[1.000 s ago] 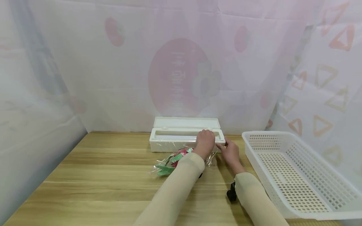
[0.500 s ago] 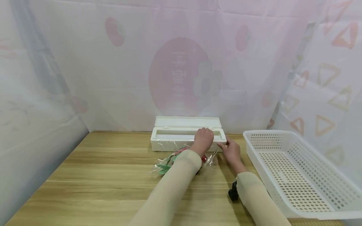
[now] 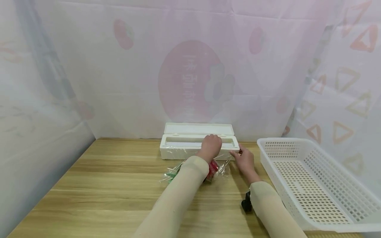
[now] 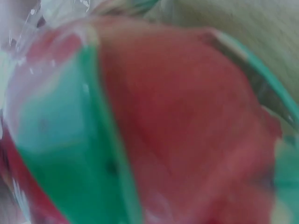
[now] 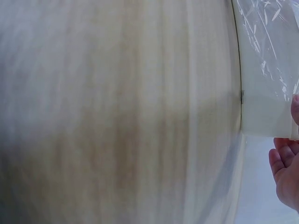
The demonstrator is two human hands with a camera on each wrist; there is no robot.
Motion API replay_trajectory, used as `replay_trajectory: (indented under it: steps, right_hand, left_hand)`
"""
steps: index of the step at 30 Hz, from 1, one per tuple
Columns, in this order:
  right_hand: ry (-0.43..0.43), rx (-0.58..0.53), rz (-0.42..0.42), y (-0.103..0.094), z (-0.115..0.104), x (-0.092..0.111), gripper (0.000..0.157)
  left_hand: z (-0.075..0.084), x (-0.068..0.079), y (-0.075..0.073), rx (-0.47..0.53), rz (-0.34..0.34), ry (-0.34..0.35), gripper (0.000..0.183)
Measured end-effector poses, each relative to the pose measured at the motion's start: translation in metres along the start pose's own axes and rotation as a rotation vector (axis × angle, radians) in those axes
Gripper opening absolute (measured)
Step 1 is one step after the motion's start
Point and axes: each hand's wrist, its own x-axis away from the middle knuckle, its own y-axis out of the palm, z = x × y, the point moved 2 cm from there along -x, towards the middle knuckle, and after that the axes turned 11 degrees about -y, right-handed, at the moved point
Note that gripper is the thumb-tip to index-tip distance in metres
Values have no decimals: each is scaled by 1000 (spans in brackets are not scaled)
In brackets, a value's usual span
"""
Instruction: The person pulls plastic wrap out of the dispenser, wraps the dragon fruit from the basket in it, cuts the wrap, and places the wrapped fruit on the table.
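Note:
A white cling film dispenser box (image 3: 171,154) stands at the back of the table with its lid (image 3: 198,128) raised. Clear cling film (image 3: 224,168) hangs from its front over a red fruit with green scales, apparently a dragon fruit (image 3: 212,169). That fruit fills the left wrist view, partly under film. My left hand (image 3: 212,145) lies over the box's front top edge, right of its middle, knuckles up; its fingertips are hidden, so I cannot tell what they hold. My right hand (image 3: 245,161) grips the box's right end, thumb in front and fingers round the side.
At the right stands a white perforated plastic basket (image 3: 276,180). A printed cloth (image 3: 134,82) hangs right behind the box and along both sides. The wooden table (image 3: 98,185) extends left of the fruit and in front of it. A small black device (image 3: 246,203) sits at my right wrist.
My left hand has slid a little to the left along the box's front top edge, its forearm covering more of the fruit's left part. The right hand keeps its grip on the box's end.

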Motion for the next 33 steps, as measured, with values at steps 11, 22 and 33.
replay_trajectory:
  steps: [11, 22, 33]
  right_hand:
    - [55, -15, -35, -5, 3, 1, 61]
    - [40, 8, -42, -4, 1, 3, 58]
    - [6, 26, -43, -3, -8, 0, 56]
  left_hand:
    - [-34, -2, 8, 89, -102, 37, 8]
    - [-58, 8, 15, 158, -139, 89, 12]
    - [-78, 12, 19, 157, -113, 122, 15]
